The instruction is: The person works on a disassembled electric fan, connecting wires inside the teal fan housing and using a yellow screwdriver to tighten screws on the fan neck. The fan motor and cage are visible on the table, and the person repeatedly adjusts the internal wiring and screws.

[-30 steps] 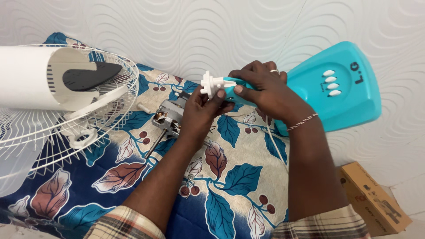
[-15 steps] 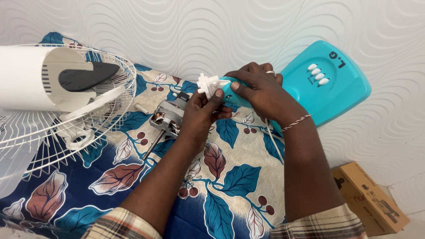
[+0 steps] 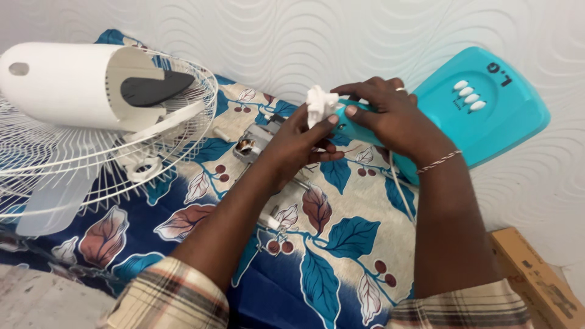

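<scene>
My right hand [image 3: 393, 119] wraps around the turquoise neck of a fan stand, whose flat turquoise base [image 3: 487, 106] with white push buttons leans against the wall. My left hand [image 3: 298, 143] pinches a white plastic fitting [image 3: 320, 103] at the end of that neck. Under my left hand a bare metal fan motor [image 3: 253, 141] lies on the leaf-patterned cloth [image 3: 341, 244].
A white motor housing [image 3: 73, 85] rests on a white wire fan guard [image 3: 67, 164] at the left, with a translucent blade under it. A cardboard box [image 3: 536, 280] sits at the lower right. A white textured wall stands behind.
The turquoise base has tilted a little and shifted right in view. Both hands keep their grip at the white fitting on the neck.
</scene>
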